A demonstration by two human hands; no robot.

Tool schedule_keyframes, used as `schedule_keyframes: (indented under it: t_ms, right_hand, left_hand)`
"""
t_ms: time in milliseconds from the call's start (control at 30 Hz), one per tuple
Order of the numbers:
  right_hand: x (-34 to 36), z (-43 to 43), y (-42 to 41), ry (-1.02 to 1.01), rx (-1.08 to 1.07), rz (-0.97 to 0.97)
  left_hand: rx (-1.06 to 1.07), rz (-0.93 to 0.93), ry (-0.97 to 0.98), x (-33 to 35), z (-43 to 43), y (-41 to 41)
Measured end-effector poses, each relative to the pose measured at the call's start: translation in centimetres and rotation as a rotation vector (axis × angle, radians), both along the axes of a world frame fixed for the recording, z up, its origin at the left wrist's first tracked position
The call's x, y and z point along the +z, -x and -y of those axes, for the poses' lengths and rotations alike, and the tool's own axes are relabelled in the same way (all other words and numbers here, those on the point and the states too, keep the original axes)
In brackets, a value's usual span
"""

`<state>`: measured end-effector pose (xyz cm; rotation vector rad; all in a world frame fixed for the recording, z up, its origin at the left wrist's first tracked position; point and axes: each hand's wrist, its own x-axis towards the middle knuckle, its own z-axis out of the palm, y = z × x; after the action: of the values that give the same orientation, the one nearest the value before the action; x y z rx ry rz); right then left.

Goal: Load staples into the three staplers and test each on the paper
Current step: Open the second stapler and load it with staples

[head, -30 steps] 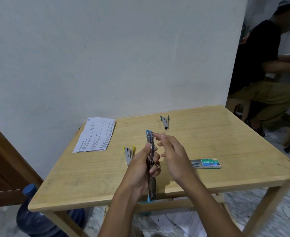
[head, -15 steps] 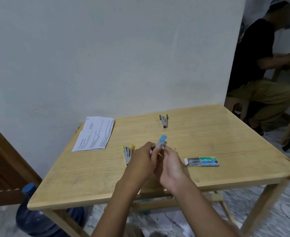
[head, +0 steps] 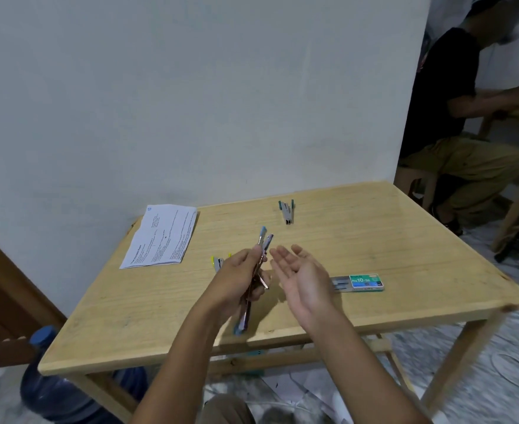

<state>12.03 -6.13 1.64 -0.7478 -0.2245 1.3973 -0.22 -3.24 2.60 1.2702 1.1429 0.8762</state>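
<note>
left hand (head: 237,278) gripping the blue stapler (head: 253,280), right hand (head: 301,270) open beside it

the stapler is swung open and held lengthwise above the wooden table (head: 405,240), blue tip pointing away. the right palm faces it, fingers spread, holding nothing. a yellow stapler (head: 218,261) peeks out behind the left hand, the staple box (head: 364,282) lies right, a green stapler (head: 287,212) farther back, the paper (head: 160,235) at the back left.

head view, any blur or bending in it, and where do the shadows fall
Head view: the left hand and the blue-tipped metal stapler it grips are slightly motion-smeared; the open right hand is sharper. The wooden table's edges splay from wide-angle distortion. Soft light casts faint shadows under the hands; small print on the white printed paper is unreadable.
</note>
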Motion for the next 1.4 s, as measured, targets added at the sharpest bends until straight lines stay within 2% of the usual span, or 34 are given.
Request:
schedule_keyframes:
  t_ms: [133,200,267,333,500,600,667,767,867,1100,1300,1400]
  right_hand:
    - [-0.5,-1.6,-2.5,-0.052,-0.032,0.878]
    - [-0.6,-2.5,-3.6,-0.078,0.063,1.29]
    - [-0.9,-3.4,-4.5,-0.057,0.203,1.569]
    - [-1.3,-4.2,-5.0,-0.064,0.316,1.712]
    - [-1.4,-5.3,-5.6,-0.095,0.524,1.92]
    - [-0.9,-5.4,-6.0,-0.117,0.553,1.918]
    - [-0.3,-5.3,-6.6,-0.132,0.522,1.892]
    - [1.3,-4.4,-8.4,-0.15,0.343,1.814]
    - [2.4,-2.5,-11.1,-0.144,0.232,1.83]
    - [2.1,0.8,-14.0,0.015,0.58,2.022]
    - [1.4,0.6,-13.1,0.03,0.679,2.228]
    - [1.6,0.2,-13.0,0.048,0.715,2.267]
  left_hand:
    - [0.053,0.257,0.23,-2.0,0.8,-0.6]
    - [0.054,0.386,0.276,-2.5,0.9,-0.8]
    - [0.046,0.462,0.294,-2.7,0.8,-0.8]
    - [0.047,0.507,0.307,-2.9,0.6,-0.7]
    - [0.061,0.561,0.321,-3.0,0.5,-0.7]
    - [0.058,0.551,0.311,-2.9,0.5,-0.7]
    - [0.063,0.548,0.309,-3.0,0.5,-0.6]
    - [0.065,0.566,0.314,-3.1,0.4,-0.4]
    - [0.063,0.574,0.311,-3.3,0.3,-0.3]
    - [0.059,0.596,0.308,-3.7,0.2,-0.3]
    - [0.057,0.625,0.309,-3.8,0.4,-0.2]
    - [0.054,0.625,0.31,-3.9,0.3,-0.1]
